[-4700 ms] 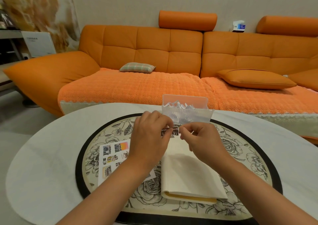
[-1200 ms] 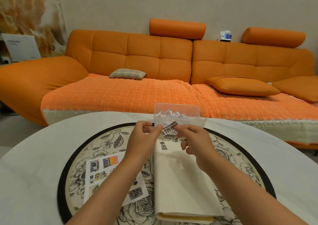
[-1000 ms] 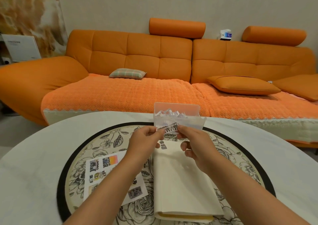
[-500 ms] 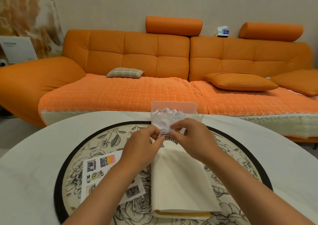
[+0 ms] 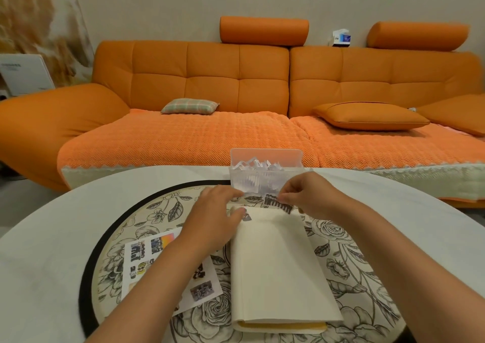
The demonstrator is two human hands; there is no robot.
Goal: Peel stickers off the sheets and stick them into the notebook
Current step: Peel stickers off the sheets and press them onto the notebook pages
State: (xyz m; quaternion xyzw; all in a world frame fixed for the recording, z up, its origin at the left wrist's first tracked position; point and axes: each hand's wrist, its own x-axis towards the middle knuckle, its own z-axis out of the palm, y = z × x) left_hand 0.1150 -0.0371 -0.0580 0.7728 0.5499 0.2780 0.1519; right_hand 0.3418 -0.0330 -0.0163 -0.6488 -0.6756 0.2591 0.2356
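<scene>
The notebook [image 5: 275, 269] lies open on the round floral mat [image 5: 341, 243], showing a blank cream page. A small dark sticker [image 5: 247, 217] sits near the page's top left corner. My right hand [image 5: 312, 198] pinches a dark strip sticker [image 5: 278, 204] by its upper edge, holding it at the page's top edge. My left hand [image 5: 215, 219] rests with fingers spread at the page's top left corner and holds nothing. The sticker sheet [image 5: 147, 258] lies left of the notebook, partly under my left forearm.
A clear plastic box [image 5: 265, 177] with white paper scraps stands just behind the notebook, close to my fingertips. The white round table [image 5: 47, 250] extends around the mat. An orange sofa [image 5: 210, 132] with cushions stands beyond the table's far edge.
Both hands came down from in front of the box to the notebook. My left hand let go of the strip sticker and moved to the page's corner; my right hand still holds it.
</scene>
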